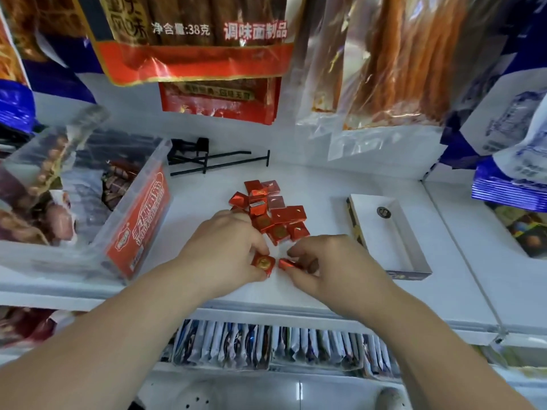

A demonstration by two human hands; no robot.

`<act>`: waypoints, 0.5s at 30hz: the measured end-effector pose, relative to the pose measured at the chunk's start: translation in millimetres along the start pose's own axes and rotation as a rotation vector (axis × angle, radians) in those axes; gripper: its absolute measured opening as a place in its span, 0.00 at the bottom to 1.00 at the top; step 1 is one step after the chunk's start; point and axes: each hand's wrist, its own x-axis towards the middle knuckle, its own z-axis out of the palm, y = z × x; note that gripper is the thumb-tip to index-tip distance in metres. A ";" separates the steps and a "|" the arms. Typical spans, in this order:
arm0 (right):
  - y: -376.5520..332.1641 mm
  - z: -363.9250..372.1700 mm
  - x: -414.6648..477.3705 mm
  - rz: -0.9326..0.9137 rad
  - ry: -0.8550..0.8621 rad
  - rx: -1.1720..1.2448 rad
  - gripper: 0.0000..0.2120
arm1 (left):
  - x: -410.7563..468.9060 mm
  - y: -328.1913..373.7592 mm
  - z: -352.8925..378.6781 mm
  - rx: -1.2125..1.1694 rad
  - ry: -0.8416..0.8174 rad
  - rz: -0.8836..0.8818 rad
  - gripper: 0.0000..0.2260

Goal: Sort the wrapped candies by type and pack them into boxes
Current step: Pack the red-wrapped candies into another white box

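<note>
Several red foil-wrapped square candies (273,213) lie in a loose pile on the white shelf (207,202), with a few paler pink ones among them. My left hand (228,250) pinches one red candy with a gold emblem (262,263) just in front of the pile. Beside it my right hand (322,261) pinches another red candy (286,264). To the right lies a long white open box (414,247), holding one small dark round piece (384,212) near its far end.
A clear plastic bin (139,214) with a red label and wrapped snacks stands at the left. A black wire hook (219,161) lies behind the pile. Snack bags hang above and stack at the right. A lower shelf holds a row of packets (266,344).
</note>
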 end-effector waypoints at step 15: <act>25.8 8.5 -32.3 -0.012 0.152 -0.017 0.05 | -9.4 31.1 9.6 -0.017 -0.092 0.088 0.19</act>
